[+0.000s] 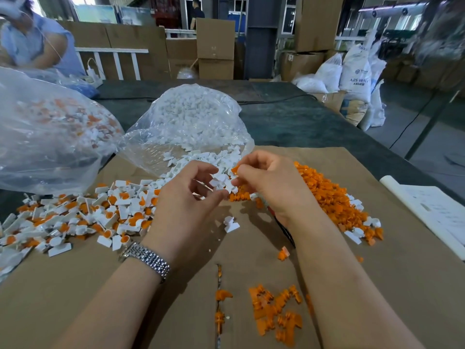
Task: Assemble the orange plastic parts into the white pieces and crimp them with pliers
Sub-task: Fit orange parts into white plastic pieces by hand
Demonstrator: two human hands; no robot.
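My right hand (266, 182) pinches a small orange part (235, 170) between thumb and forefinger. My left hand (186, 200) is curled just beside it, and its fingertips hold a white piece (221, 184) close under the orange part. The two hands nearly touch above the brown cardboard (125, 285). A lone white piece (231, 224) lies on the cardboard below them. The dark handles of the pliers (285, 230) stick out from under my right wrist; their jaws are hidden.
An open clear bag of white pieces (191, 122) lies behind my hands. A pile of orange parts (327, 192) is at right, assembled white-and-orange pieces (75, 217) at left beside another bag (50, 127). Loose orange parts (276, 313) lie near me. A person (32, 41) sits far left.
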